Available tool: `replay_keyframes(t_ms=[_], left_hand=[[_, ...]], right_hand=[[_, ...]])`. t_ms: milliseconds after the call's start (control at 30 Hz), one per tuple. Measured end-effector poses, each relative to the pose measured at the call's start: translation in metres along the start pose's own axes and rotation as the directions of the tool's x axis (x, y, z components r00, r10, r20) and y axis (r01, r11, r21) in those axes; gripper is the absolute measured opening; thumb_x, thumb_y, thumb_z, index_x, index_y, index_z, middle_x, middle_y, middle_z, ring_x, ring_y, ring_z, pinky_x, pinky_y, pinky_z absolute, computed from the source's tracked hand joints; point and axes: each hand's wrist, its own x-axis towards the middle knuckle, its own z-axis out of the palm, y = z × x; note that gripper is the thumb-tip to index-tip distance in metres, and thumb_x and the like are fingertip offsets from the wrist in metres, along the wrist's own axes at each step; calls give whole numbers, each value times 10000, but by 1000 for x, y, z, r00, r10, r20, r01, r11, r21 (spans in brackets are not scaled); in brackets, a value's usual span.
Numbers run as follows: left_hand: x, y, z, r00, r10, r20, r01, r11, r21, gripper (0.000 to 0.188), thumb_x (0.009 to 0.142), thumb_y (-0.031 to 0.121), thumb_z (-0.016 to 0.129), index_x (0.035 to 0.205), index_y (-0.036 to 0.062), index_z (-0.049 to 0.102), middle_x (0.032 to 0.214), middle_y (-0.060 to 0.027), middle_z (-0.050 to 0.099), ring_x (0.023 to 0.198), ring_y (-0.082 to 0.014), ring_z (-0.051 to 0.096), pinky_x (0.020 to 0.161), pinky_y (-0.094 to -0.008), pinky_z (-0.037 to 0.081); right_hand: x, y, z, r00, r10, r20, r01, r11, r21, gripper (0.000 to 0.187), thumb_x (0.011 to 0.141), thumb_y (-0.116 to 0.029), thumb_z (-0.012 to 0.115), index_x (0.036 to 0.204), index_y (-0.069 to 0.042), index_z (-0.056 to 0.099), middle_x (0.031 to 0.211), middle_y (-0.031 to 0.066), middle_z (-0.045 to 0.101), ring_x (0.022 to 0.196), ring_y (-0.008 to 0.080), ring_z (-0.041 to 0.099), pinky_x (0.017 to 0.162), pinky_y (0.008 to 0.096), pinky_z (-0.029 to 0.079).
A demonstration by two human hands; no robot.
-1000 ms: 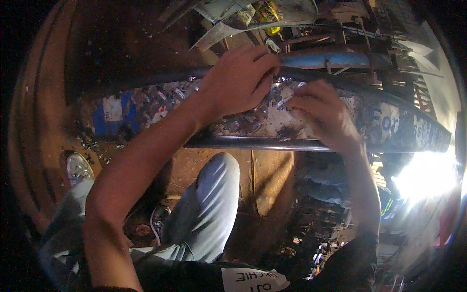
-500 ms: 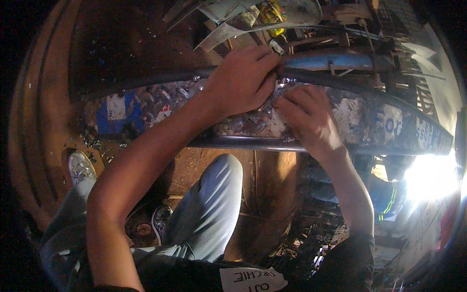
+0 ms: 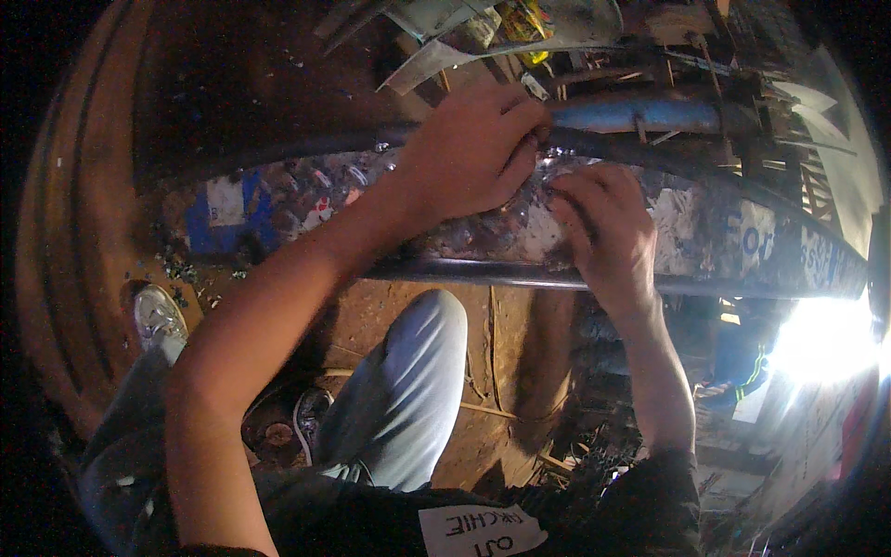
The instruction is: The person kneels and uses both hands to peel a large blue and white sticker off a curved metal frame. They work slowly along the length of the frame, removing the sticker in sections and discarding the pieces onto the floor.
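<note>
A long, narrow dark panel (image 3: 677,218) with raised dark edges lies across in front of me. Its worn face carries peeling white patches and a blue and white sticker (image 3: 221,218) toward the left end. At the far edge is my left hand (image 3: 478,153), its fingers bent and pressed together. My right hand (image 3: 613,223) is over the panel's face just to the right, fingers curled in, with the fingertips close to the left hand. Whatever either hand pinches is too small or hidden to make out.
Beyond the panel lie a blue bar (image 3: 650,116), curved grey pieces (image 3: 445,65) and a yellow packet (image 3: 529,28). Small scraps (image 3: 181,274) litter the ground at left. Dark debris (image 3: 594,459) lies at lower right, below a glaring light (image 3: 826,339).
My right hand has shifted slightly right along the panel. The left hand has moved slightly right, still at the far edge. The dark, blue-clothed shape at right has changed position.
</note>
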Motion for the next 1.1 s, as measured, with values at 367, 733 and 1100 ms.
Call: replay_keyframes(t_ms=[367, 733, 1100], left_hand=[[-1, 0, 1, 1000, 2, 3, -2, 1000, -26, 188, 817, 107, 585, 983, 20, 588, 926, -189, 562, 902, -410, 558, 771, -496, 474], [-3, 1, 1, 1000, -27, 9, 27, 1000, -5, 218, 827, 127, 601, 1020, 26, 598, 947, -191, 580, 931, -410, 564, 800, -492, 479], [-1, 3, -2, 999, -25, 30, 26, 999, -22, 201, 823, 127, 601, 999, 32, 587, 940, -184, 578, 910, -408, 559, 780, -505, 470]], right_hand=[[-4, -8, 8, 982, -187, 28, 190, 969, -158, 299, 698, -114, 635, 991, -57, 645, 955, 87, 610, 929, 300, 583, 810, 446, 442], [-8, -7, 10, 983, -171, 70, 179, 974, -141, 303, 718, -123, 605, 1008, -42, 640, 957, 93, 605, 967, 303, 575, 864, 448, 437], [-8, -11, 8, 999, 33, -23, -34, 998, -43, 230, 748, -6, 723, 965, -75, 696, 942, 92, 613, 927, 278, 587, 782, 383, 495]])
